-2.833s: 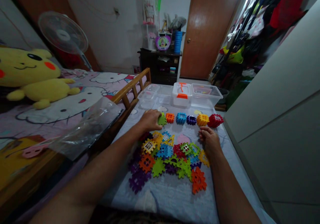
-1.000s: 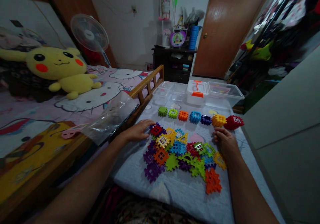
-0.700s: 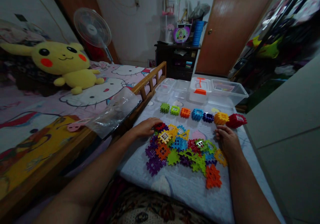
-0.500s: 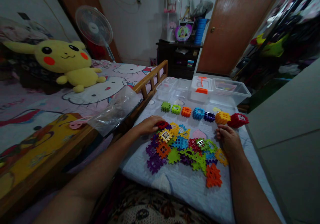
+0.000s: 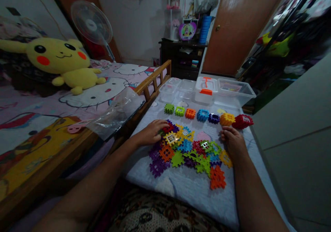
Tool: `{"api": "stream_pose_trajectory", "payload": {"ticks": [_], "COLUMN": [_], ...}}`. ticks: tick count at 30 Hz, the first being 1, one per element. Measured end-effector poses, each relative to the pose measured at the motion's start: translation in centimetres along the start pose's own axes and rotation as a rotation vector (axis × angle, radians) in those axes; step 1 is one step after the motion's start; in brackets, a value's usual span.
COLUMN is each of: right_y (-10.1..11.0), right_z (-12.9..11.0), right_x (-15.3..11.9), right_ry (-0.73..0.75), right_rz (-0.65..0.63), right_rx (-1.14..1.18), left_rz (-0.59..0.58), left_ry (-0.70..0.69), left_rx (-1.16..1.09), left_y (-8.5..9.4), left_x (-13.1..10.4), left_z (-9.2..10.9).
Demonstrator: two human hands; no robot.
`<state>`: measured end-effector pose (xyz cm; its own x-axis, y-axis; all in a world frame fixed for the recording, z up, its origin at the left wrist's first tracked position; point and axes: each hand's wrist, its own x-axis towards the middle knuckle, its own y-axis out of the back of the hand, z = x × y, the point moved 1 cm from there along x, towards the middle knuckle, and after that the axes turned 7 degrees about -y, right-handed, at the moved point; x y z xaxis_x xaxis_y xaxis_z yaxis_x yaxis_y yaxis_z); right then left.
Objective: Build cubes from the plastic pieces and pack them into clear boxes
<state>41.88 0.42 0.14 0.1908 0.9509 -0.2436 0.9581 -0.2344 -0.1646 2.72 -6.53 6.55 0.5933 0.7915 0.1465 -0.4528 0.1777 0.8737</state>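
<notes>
My left hand [image 5: 152, 132] lies at the far left edge of a loose pile of colourful notched plastic building pieces. Its fingers reach over the pile beside a red piece [image 5: 168, 127], and a purple one shows just beyond. Close by are a pale yellow window piece [image 5: 171, 138] and an orange one [image 5: 167, 153]. My right hand [image 5: 234, 140] rests right of the pile with its fingers curled together; whatever they may hold is hidden. It is just in front of a yellow stack of pieces [image 5: 227, 118], with a yellow-orange piece [image 5: 226, 158] below it.
Several sorted stacks, among them a red stack [image 5: 242, 121] and a blue stack [image 5: 203, 115], form a row across the cloth-covered table [image 5: 196, 199]. Clear plastic boxes [image 5: 236, 88] stand behind them. A wooden bed rail [image 5: 152, 78] borders the left side, near a clear plastic bag [image 5: 116, 113].
My left hand's fingers have shifted on the pile, and more purple shows by the red piece. My right hand stays near the yellow stack. The whole view has shifted slightly.
</notes>
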Motion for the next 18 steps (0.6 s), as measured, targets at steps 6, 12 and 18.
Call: {"api": "stream_pose_trajectory", "payload": {"ticks": [6, 12, 18], "right_y": [-0.3, -0.6, -0.6], "right_z": [-0.2, -0.5, -0.6], "right_x": [-0.3, -0.6, -0.7], "right_ry": [-0.006, 0.013, -0.001], "right_rz": [0.015, 0.029, 0.038], "right_rx": [-0.028, -0.035, -0.042], "left_rz": [-0.063, -0.057, -0.001], "left_ry": [0.061, -0.031, -0.033], "left_rx": [-0.008, 0.014, -0.015], "left_y": [-2.1, -4.9, -4.9], "left_x": [-5.1, -6.3, -5.3], "left_z": [2.5, 2.8, 1.7]}}
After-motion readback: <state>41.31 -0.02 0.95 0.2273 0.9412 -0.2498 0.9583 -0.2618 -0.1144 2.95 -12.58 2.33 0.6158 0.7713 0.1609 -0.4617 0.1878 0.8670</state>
